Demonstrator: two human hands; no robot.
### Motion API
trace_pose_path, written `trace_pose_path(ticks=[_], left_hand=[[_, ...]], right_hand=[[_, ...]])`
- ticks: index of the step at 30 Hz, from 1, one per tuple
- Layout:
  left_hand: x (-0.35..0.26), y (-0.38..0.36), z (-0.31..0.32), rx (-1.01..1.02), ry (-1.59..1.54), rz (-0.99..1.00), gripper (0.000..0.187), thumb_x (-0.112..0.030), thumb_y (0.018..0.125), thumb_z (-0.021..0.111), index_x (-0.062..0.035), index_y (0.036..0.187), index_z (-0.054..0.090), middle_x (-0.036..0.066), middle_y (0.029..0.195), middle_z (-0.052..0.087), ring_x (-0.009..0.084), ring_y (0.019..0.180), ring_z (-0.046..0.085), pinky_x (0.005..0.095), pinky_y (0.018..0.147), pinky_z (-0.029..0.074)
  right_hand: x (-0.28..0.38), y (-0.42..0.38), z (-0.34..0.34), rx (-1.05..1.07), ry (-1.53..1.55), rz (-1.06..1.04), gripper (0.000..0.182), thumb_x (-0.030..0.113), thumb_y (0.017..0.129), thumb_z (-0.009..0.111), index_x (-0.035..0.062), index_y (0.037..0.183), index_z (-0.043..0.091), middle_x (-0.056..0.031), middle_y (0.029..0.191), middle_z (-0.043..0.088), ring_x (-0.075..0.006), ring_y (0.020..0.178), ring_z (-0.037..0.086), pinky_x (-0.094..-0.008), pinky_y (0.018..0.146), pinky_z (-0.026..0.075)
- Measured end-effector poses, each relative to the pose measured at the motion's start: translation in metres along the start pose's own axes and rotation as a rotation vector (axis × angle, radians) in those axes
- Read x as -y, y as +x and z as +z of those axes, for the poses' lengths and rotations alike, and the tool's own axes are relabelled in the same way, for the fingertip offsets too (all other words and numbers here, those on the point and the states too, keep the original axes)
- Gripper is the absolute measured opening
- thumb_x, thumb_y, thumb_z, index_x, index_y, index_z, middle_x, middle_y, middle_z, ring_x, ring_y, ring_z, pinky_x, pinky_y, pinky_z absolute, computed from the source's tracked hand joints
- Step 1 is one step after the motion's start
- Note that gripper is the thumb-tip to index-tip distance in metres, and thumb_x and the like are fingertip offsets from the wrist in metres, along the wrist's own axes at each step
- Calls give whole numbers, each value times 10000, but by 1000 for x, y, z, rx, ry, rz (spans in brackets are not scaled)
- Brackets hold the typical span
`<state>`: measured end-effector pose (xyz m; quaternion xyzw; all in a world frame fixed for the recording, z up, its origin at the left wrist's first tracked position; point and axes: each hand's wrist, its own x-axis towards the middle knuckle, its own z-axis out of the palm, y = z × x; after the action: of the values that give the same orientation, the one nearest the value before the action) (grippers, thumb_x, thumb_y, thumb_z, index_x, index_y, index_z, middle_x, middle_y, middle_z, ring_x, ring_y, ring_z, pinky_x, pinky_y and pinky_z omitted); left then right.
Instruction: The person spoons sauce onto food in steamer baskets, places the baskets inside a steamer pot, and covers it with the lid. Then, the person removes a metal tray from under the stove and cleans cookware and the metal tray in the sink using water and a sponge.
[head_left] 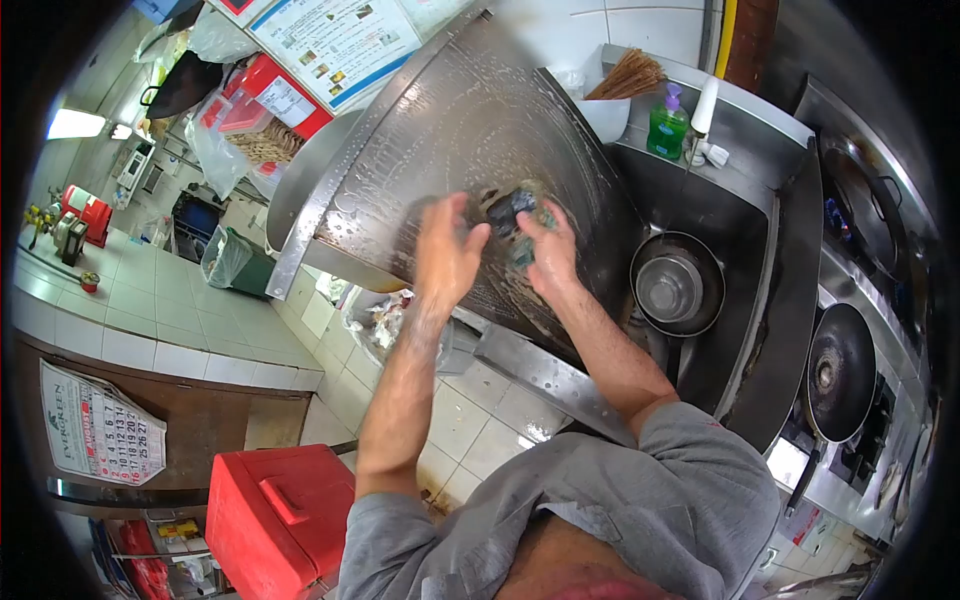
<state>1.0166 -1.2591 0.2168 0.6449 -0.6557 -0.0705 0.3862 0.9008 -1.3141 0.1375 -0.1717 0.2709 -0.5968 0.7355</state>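
My right hand [550, 248] is closed on a wet, crumpled scrubbing cloth [512, 212], dark with greenish-grey edges. The cloth lies against a broad stainless steel drainboard [430, 120] streaked with suds and water. Just left of it, my left hand [446, 250] hovers over the same steel, smeared by motion. Its thumb stands apart from the fingers, and nothing shows in it. The cloth's exact kind is hard to make out, partly covered by my fingers.
To the right, a sink [735, 215] holds a pan [712, 262] with a metal bowl [668, 288] inside. Green soap bottle [667, 128] and white tap [704, 110] stand behind. A wok [840, 370] sits on the stove. A red box [265, 510] and a rubbish bag [385, 325] are lower left.
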Motion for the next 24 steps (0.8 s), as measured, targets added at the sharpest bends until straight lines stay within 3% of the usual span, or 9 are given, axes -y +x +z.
trace_pose_path(ticks=[2,5,7,10,12,13,17,19,24], left_hand=[[-19,-2,-55,-288,564,418,529,-162,723,709,-52,1188,480,173,1187,479,350,1083,447,442,888,377],[-42,-5,-132,-426,982,408,493,-229,750,703,-75,1181,521,173,1124,526,320,1065,493,418,881,400],[-14,1,-163,-199,899,36,507,-374,788,649,-69,1158,485,197,1131,540,380,1012,527,456,828,412],[-2,10,-180,175,615,-393,511,-440,809,614,-32,1087,485,220,950,614,401,894,583,458,747,454],[10,9,-183,119,668,-208,499,-449,809,613,-13,1010,477,222,804,626,420,832,592,476,685,463],[8,9,-180,120,682,-253,489,-443,805,619,-15,995,477,222,808,627,420,835,591,479,683,461],[14,14,-177,94,718,-276,452,-408,806,632,-15,956,468,229,784,619,427,811,588,479,655,462],[15,16,-177,124,712,-336,457,-383,812,639,-3,1026,501,238,838,614,422,835,582,448,684,450],[29,17,-180,139,673,-276,468,-396,807,641,-1,1016,501,260,805,593,439,814,570,456,653,448]], right_hand=[[3,24,4,-26,-284,-268,370,61,845,588,18,1192,466,-111,1075,563,-185,953,557,-324,828,448],[-3,30,17,-19,-835,-908,417,-20,756,593,11,1160,496,-157,1091,537,-303,1048,504,-385,895,410],[-29,18,27,259,-1004,-1145,404,-66,713,575,38,1103,556,-142,1077,528,-322,1072,482,-406,908,413],[-70,21,26,559,-1158,-1103,355,-76,698,555,83,1005,634,-143,1090,514,-354,1092,455,-437,946,393],[-63,90,35,512,-1056,-1259,291,-46,725,537,65,979,624,-170,1074,511,-367,1064,458,-450,911,400],[-37,126,52,193,-1401,-1288,213,-5,766,516,52,945,616,-197,1021,513,-359,1003,478,-445,862,406],[60,299,122,-127,-1331,-1109,213,149,804,558,5,957,595,-228,900,557,-387,877,545,-457,758,438],[101,307,154,43,-1206,-876,262,212,793,597,2,949,609,-233,847,611,-349,814,596,-425,715,470],[10,193,154,360,-1027,-913,191,141,749,636,37,908,634,-141,841,640,-226,799,608,-347,719,484]])
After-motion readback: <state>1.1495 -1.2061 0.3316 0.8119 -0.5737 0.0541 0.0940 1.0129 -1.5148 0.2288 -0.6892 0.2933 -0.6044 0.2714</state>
